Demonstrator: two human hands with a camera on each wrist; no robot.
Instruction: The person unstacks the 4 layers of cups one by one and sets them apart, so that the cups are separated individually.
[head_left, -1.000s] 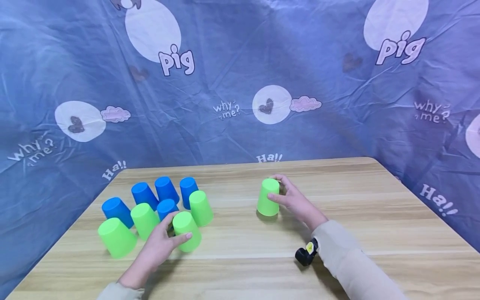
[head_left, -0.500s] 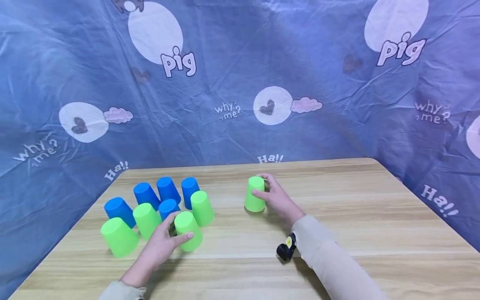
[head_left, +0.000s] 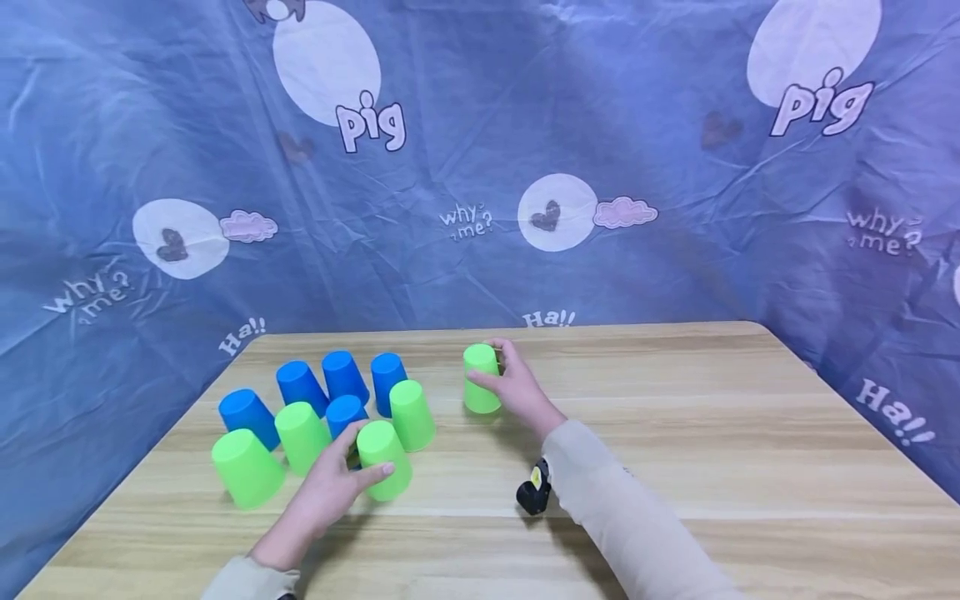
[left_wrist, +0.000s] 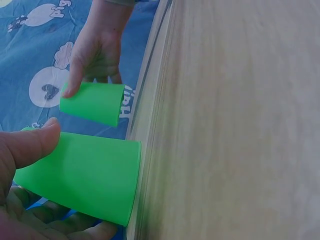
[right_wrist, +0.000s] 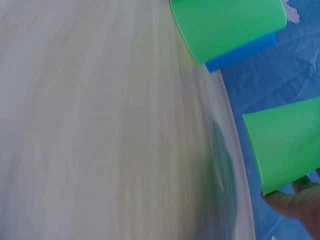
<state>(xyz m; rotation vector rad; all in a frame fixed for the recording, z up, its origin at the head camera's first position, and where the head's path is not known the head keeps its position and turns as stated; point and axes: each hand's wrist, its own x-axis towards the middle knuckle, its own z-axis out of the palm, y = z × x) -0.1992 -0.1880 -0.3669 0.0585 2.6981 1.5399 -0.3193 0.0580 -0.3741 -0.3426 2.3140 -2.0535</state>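
Observation:
My left hand (head_left: 327,483) grips an upside-down green cup (head_left: 384,462) at the front of a group of cups. Thumb and fingers lie on opposite sides of that cup (left_wrist: 85,175) in the left wrist view. To the right and farther back, my right hand (head_left: 521,392) holds another upside-down green cup (head_left: 480,379) between thumb and fingers. A gap separates it from a green cup (head_left: 412,417) at the group's right side. In the right wrist view, the cup in my right hand (right_wrist: 287,145) is cut off by the frame edge.
Several upside-down blue cups stand in the group, among them a rear one (head_left: 345,379) and one partly hidden behind my left hand (head_left: 347,414). More green cups (head_left: 247,468) stand at the left. A printed blue cloth (head_left: 465,275) hangs behind the wooden table (head_left: 675,417).
My right hand has carried its green cup leftward and slightly back, closer to the group. The left hand keeps its hold on its cup in nearly the same place.

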